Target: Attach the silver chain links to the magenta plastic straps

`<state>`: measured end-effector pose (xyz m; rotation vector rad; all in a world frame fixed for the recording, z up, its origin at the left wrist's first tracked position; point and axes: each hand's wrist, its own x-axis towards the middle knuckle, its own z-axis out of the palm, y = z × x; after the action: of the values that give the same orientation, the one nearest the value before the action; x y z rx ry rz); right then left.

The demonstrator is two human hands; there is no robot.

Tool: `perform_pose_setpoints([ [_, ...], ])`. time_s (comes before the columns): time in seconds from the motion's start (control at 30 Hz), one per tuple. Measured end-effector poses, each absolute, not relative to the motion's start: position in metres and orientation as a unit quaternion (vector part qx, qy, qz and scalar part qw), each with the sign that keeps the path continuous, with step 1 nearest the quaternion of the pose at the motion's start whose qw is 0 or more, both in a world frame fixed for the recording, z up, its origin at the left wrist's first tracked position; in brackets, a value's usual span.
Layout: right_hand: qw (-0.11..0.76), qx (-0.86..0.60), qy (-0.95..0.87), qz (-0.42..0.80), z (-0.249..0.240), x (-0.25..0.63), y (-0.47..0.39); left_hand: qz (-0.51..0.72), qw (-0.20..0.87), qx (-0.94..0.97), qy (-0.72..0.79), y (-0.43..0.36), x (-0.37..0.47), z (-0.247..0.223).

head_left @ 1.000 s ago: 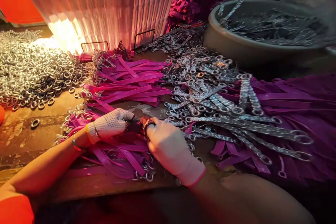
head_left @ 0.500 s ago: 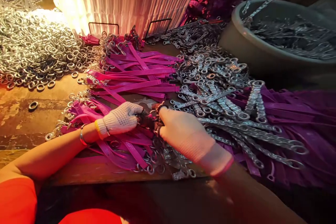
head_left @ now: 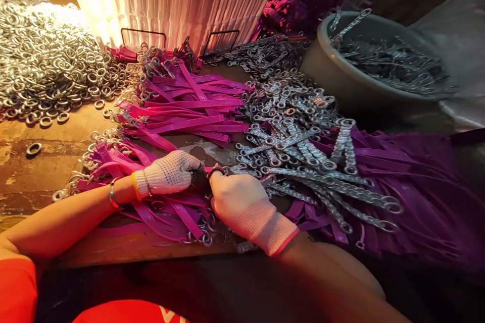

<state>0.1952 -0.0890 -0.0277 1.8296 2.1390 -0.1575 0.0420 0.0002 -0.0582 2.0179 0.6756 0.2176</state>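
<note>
My left hand (head_left: pixel 170 172), in a white dotted glove with dark fingertips, is closed in a pinch above the pink straps (head_left: pixel 182 214). My right hand (head_left: pixel 240 199), gloved too, is closed right beside it. A small bit of pink strap (head_left: pixel 207 169) shows between the fingertips of both hands, and a metal chain piece touches the right fingers. The rest of what they hold is hidden. Short metal chains with end rings (head_left: pixel 291 146) lie heaped to the right of my right hand.
Loose metal rings (head_left: pixel 56 70) are piled at the left, with a single ring (head_left: pixel 34 149) nearer me. A ribbed translucent panel (head_left: pixel 170 0) stands behind. A grey tub (head_left: pixel 322 60) of chains is at the back right, purple straps (head_left: pixel 409 176) below it.
My right hand has moved closer to my left hand, and its wrist has turned. The whole view has shifted slightly, showing more of the right side.
</note>
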Motion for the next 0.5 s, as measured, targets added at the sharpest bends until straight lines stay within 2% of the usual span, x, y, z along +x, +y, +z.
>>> perform_pose_setpoints([
  [0.1, 0.138, 0.672, 0.726, -0.039, -0.033, 0.203, -0.090, 0.092, 0.502, 0.803, 0.306, 0.000, 0.042, -0.054],
  [0.3, 0.025, 0.679, 0.733, 0.016, -0.048, 0.209, -0.090, 0.108, 0.543, 0.762, 0.337, -0.003, 0.043, -0.053],
  [0.5, 0.111, 0.675, 0.729, -0.033, -0.048, 0.207, -0.087, 0.096, 0.521, 0.784, 0.322, -0.006, 0.042, -0.061],
])
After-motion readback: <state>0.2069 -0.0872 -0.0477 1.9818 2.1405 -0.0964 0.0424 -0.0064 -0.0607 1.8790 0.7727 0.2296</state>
